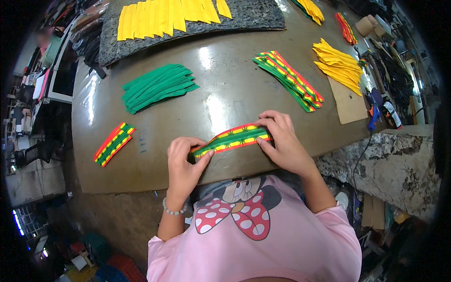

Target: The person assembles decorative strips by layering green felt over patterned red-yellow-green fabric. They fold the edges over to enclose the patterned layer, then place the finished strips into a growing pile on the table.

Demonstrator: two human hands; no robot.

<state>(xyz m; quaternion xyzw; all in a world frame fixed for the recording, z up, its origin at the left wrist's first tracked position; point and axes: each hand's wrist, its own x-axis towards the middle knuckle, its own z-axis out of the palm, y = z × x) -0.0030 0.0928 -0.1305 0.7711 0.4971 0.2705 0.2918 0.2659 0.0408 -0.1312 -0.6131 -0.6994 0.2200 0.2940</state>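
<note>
Both left grip (181,159) and right grip (285,144) pinching striped strip (235,137) by opposite ends.

We've got a brown table (157,181) here with a shiny top, light glaring off it in spots. At the far edge there's a dark speckled slab (263,19), with dark plastic bags (91,42) bunched up left of it. Over on the right side we see a piece of cardboard (350,107) lying flat, a blue tool (374,113) just beside it, and a cord (361,157) hanging down across a patchy, worn ledge (399,164). Lower right we have a brown box (373,211), and some rolls (366,25) sit top right.
</note>
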